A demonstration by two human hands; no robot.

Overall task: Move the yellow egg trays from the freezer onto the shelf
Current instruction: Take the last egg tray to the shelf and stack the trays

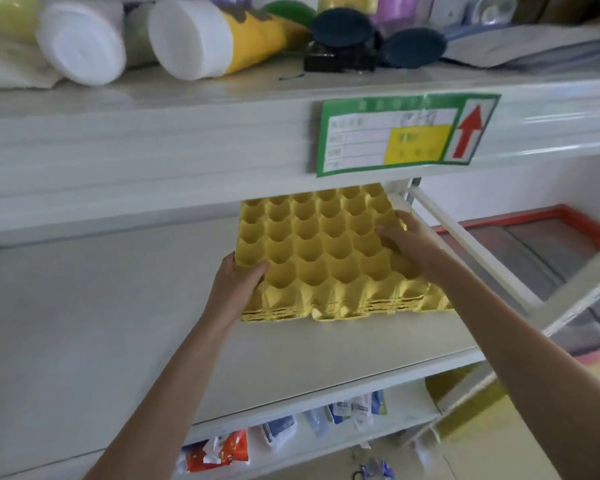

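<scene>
Here the yellow trays (326,251), a nested stack, sit on the white shelf (118,323), toward its right end and under the upper shelf's green label (402,133). The left hand (236,282) grips the stack's near-left corner, thumb curled over the top edge into a cup, fingers hidden at the side. The right hand (406,240) lies on the right side of the top tray, fingers bent down into the cups and over the right edge. The freezer (534,244) is off to the right, beyond the shelf frame.
</scene>
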